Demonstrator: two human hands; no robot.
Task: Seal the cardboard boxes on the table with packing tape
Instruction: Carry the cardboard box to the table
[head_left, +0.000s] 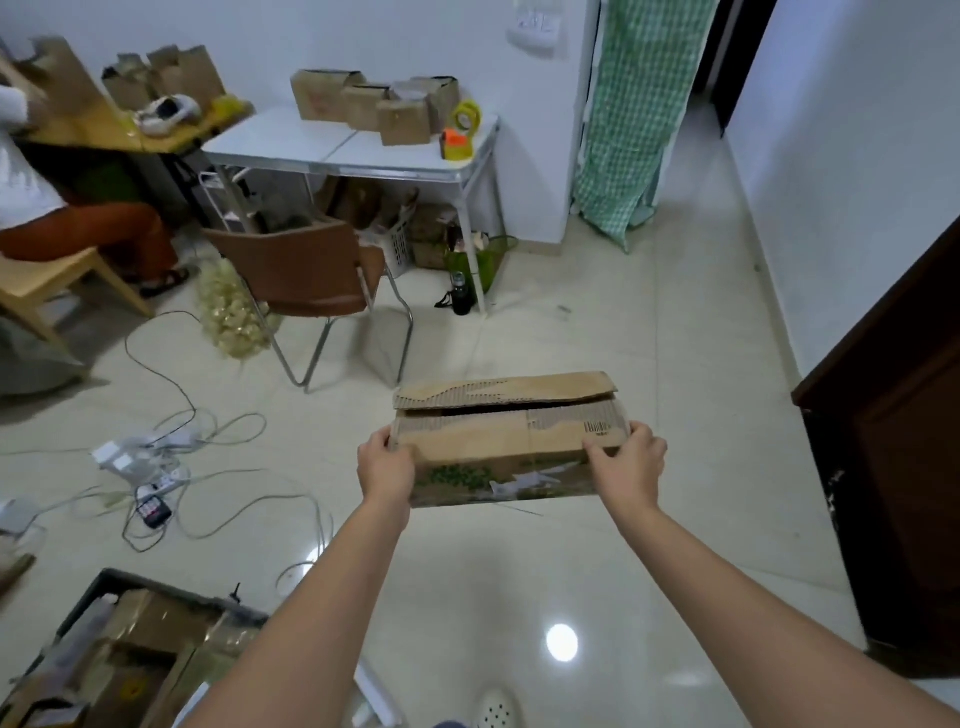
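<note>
Over at the far left, a seated person's orange trouser leg (98, 228) is glimpsed by a pale wooden chair (52, 283), and a tangle of white cables and power strips (150, 457) is sprawled across the glossy tiled floor (519, 597). A dark crate of flattened cardboard (135, 649) is parked at the lower left. Further in, a brown padded chair with chrome legs (306, 275) is pushed up to the white folding table (311, 145), and on that table a cluster of small brown cardboard boxes (374, 104) is waiting, with a yellow roll of packing tape (467, 115) and an orange tape dispenser (457, 145) set just beside them at the right end. Now the centre: a worn, flat brown cardboard box with a green printed side (509, 447) is carried in mid-air above the floor, well apart from the table. The left hand (387, 462) is wrapped round its left end, the right hand (626, 462) is clamped on its right end, fingers curled over the top edge, evidently so the load is kept level. Its far flap is seen lifted and unsealed. Judged from this, the box is likely being brought to the table, and the brown chair would have to be skirted. At the right, a green checked curtain (634, 114) and a dark wooden door (893, 441) are passed.
</note>
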